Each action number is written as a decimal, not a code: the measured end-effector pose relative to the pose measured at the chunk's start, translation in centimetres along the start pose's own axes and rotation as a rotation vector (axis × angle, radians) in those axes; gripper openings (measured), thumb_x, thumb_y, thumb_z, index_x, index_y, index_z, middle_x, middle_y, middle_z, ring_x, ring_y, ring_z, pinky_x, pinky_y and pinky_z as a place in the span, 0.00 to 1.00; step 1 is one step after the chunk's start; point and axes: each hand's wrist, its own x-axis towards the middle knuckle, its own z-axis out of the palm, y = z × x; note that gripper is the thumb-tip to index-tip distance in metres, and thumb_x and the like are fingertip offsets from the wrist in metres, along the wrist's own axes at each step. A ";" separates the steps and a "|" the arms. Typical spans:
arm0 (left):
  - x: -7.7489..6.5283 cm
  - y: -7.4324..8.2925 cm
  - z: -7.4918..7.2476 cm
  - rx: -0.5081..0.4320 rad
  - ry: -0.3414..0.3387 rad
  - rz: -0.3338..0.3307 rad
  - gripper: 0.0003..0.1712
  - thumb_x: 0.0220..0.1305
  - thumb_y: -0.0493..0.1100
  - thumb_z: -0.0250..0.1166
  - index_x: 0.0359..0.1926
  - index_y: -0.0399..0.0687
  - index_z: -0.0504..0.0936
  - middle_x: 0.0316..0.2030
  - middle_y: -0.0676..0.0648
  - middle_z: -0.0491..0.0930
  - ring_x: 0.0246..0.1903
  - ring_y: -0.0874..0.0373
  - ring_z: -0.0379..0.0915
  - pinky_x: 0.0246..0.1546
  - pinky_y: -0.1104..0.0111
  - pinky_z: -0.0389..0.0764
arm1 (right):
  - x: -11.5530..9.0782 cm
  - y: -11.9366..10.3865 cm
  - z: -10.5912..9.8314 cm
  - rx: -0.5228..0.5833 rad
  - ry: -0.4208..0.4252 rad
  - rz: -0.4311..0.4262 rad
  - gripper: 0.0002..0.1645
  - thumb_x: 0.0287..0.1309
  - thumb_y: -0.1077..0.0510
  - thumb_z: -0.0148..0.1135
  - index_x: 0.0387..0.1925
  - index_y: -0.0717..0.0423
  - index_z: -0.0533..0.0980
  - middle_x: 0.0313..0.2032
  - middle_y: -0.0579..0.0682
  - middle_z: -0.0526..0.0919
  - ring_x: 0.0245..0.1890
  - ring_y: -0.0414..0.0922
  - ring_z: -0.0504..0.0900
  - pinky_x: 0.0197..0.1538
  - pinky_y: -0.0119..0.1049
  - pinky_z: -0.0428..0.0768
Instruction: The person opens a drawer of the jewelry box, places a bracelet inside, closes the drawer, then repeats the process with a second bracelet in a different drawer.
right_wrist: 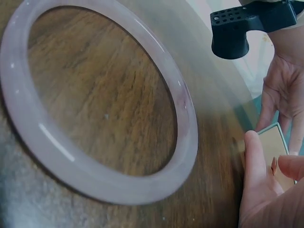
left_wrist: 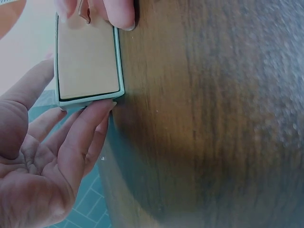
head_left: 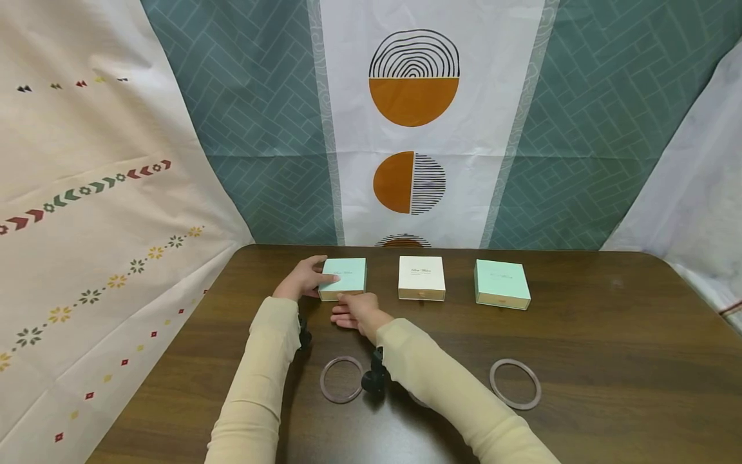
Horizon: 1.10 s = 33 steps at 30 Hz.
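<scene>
The left box (head_left: 351,270) is set near the far edge of the brown bench (head_left: 608,335), its tan front turned toward the person. It is clamped by the left hand (head_left: 304,278): the thumb is laid over the top and the fingers are pressed to the left end. The right hand (head_left: 361,310) is held at the front of that box, thumb and forefinger apart, with the small tab (right_wrist: 274,166) seen between them; whether the tab is touched cannot be told.

To the right, in a loose row, are placed the white box (head_left: 420,274) and, beyond it, the green box (head_left: 500,278), which is turned slightly askew. Nearer the person, the left ring (head_left: 341,400) is laid flat beside the right wrist's camera (head_left: 373,381), and the right ring (head_left: 538,388) is laid well apart from it, past the right sleeve (head_left: 440,374). Behind the bench, a patterned cloth (head_left: 249,129) is hung.
</scene>
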 end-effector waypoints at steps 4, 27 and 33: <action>0.0 0.0 0.0 -0.011 -0.001 -0.006 0.44 0.64 0.42 0.64 0.74 0.45 0.49 0.68 0.32 0.58 0.62 0.39 0.65 0.53 0.49 0.77 | 0.4 0.2 0.3 -0.015 0.039 0.002 0.14 0.64 0.58 0.59 0.45 0.65 0.79 0.36 0.60 0.87 0.31 0.50 0.87 0.33 0.38 0.85; 0.0 -0.2 -0.1 -0.026 0.005 0.007 0.44 0.63 0.42 0.65 0.74 0.45 0.51 0.68 0.32 0.59 0.60 0.40 0.68 0.51 0.50 0.78 | -0.8 0.0 0.9 -0.050 0.113 -0.036 0.11 0.63 0.62 0.59 0.43 0.67 0.79 0.39 0.63 0.85 0.26 0.44 0.87 0.20 0.26 0.80; 0.2 -0.5 -0.2 -0.009 0.008 0.006 0.44 0.63 0.42 0.65 0.74 0.45 0.52 0.68 0.32 0.59 0.61 0.40 0.66 0.51 0.50 0.78 | -1.1 0.2 1.1 -0.072 0.133 -0.059 0.10 0.62 0.63 0.60 0.39 0.68 0.79 0.36 0.63 0.86 0.24 0.43 0.87 0.20 0.26 0.80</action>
